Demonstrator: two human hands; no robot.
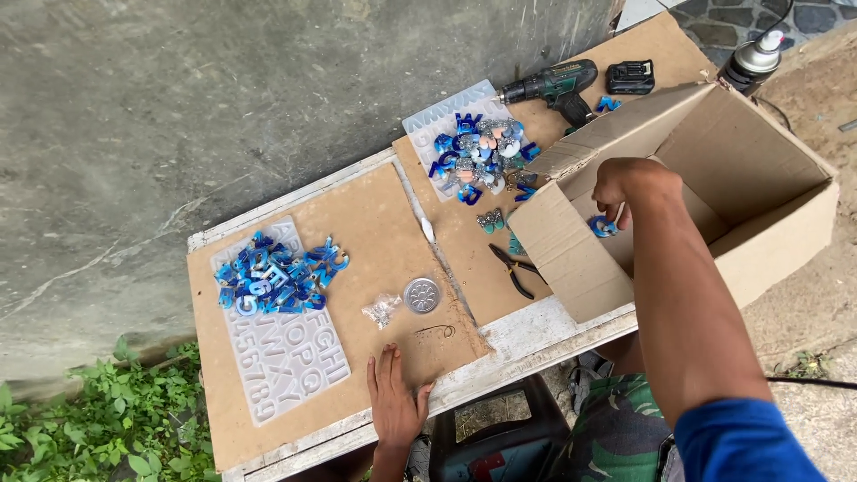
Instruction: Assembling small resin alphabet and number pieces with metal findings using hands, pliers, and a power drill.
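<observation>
My right hand [625, 186] reaches into an open cardboard box [768, 178] and pinches a small blue resin piece [603, 227] just inside its near wall. My left hand [394, 399] lies flat and open on the brown board [375, 223] near the table's front edge, holding nothing. A pile of blue resin letters [277, 272] rests on a clear letter mould [290, 348] at the left. A second pile of blue and pink pieces [478, 152] sits on another mould further back.
Black pliers [513, 270] lie beside the box. A round silver lid [421, 295] and a small clear bag [382, 310] sit mid-board. A green cordless drill [553, 87], a battery pack [630, 77] and a spray can [750, 61] are at the back. Concrete wall left, plants [98, 419] below.
</observation>
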